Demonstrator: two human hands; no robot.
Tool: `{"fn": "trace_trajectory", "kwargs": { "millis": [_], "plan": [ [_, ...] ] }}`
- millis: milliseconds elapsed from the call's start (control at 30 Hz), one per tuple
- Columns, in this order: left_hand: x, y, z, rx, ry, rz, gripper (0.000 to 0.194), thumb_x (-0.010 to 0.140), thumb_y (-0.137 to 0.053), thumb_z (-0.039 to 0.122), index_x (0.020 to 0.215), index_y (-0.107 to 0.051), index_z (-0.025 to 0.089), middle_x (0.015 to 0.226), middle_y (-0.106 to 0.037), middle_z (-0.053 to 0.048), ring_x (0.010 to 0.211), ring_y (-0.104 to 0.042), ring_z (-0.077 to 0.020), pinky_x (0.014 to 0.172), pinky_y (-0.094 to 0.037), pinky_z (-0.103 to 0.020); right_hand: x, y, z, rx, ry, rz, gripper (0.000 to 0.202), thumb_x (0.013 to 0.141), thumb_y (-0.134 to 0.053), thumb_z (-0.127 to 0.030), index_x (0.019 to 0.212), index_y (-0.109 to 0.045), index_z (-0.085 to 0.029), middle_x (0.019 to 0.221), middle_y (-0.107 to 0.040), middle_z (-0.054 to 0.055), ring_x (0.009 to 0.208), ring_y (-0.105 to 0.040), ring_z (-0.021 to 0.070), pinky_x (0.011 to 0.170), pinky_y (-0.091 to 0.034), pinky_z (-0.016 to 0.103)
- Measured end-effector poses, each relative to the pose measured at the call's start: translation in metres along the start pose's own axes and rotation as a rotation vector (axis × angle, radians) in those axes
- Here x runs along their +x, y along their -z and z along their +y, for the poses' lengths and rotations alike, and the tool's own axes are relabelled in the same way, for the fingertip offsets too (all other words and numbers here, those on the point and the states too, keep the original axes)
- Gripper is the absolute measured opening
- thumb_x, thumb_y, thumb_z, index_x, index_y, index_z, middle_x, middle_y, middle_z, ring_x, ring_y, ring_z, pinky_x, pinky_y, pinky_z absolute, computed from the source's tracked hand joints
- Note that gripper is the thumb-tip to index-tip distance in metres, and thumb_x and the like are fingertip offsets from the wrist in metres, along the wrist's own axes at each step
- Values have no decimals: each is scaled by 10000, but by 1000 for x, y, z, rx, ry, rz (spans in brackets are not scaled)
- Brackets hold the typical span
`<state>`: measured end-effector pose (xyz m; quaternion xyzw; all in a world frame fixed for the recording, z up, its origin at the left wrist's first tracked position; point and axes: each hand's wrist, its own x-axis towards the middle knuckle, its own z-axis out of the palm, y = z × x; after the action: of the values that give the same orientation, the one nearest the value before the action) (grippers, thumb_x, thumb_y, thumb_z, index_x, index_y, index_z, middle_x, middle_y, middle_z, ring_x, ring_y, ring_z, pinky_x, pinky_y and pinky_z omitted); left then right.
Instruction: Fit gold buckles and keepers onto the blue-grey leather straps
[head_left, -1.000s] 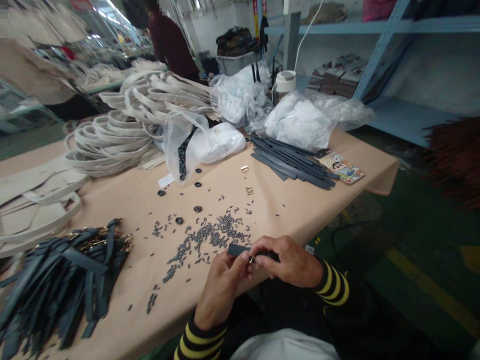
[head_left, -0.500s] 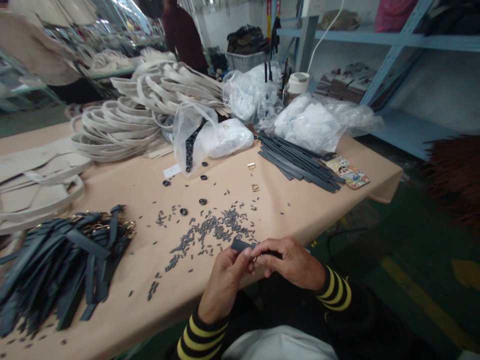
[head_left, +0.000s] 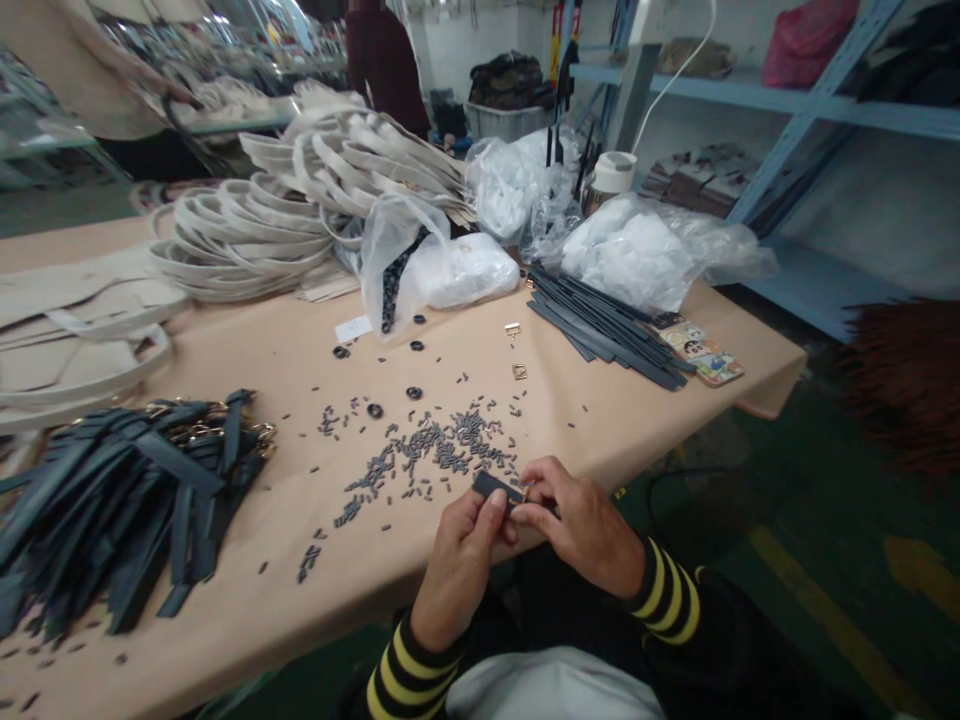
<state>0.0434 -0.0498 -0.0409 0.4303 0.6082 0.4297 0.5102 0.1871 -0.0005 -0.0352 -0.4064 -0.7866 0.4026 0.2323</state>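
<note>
A dark grey strap (head_left: 489, 486) is held between my two hands just above the table's near edge. My left hand (head_left: 466, 545) pinches it, thumb on top. From the other side, my right hand (head_left: 581, 520) closes its fingers on the strap, where a small gold-coloured metal piece shows, mostly covered by the fingertips. Small dark tube-like pieces (head_left: 450, 445) lie scattered in front of my hands. Two gold buckles (head_left: 519, 371) rest beyond them, near several black rings (head_left: 413, 393).
Finished-looking dark straps with gold hardware (head_left: 150, 490) are heaped at left. Loose dark strips (head_left: 607, 325) lie at right beside a cartoon-patterned phone case (head_left: 709, 352). Behind are pale handles (head_left: 247, 235), plastic bags (head_left: 630, 245) and a shelf (head_left: 787, 100). A person (head_left: 386, 70) stands farther back.
My right fingers have shifted on the strap and lifted slightly, showing more of the gold piece. The strap stays in both hands. The whole view has shifted a little.
</note>
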Motion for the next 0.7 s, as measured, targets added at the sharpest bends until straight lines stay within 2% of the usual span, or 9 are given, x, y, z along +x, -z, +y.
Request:
{"fn": "trace_trajectory", "kwargs": {
  "millis": [67,133,267,500,700],
  "plan": [
    [0,0,-4,-154,55,-25,328,831,-455,386,625,-536,144,587,-556,-6,610,-509,-119,647,-391,-240,0,0,0,-27,-35,5,170,782,-566,-247,917,-480,-187,657,-597,-23,617,-558,125,588,-377,221],
    [-1,0,-6,-308,100,-40,292,820,-482,381,666,-537,139,591,-555,-1,605,-506,-110,634,-408,-233,1,1,0,-8,-8,-6,106,794,-555,-257,857,-502,-191,679,-597,-16,629,-557,116,591,-376,211],
    [-4,-3,-1,-491,148,-28,262,800,-521,371,711,-532,126,587,-543,6,572,-490,-88,574,-422,-200,2,3,-2,127,23,-1,47,809,-539,-214,843,-556,-186,720,-608,-20,664,-558,91,637,-393,187],
    [-2,-3,-2,-464,119,-51,228,787,-556,335,736,-548,113,590,-555,8,567,-504,-77,593,-424,-188,5,5,-6,128,0,-48,68,787,-525,-154,781,-589,-174,756,-597,-12,743,-540,104,706,-391,204],
    [-2,-1,-2,-472,140,-35,236,783,-561,324,698,-548,104,567,-552,8,548,-492,-68,579,-398,-181,5,6,-9,128,-39,-23,52,760,-516,-136,761,-559,-165,701,-558,-34,683,-502,77,656,-373,178]
  ]
}}
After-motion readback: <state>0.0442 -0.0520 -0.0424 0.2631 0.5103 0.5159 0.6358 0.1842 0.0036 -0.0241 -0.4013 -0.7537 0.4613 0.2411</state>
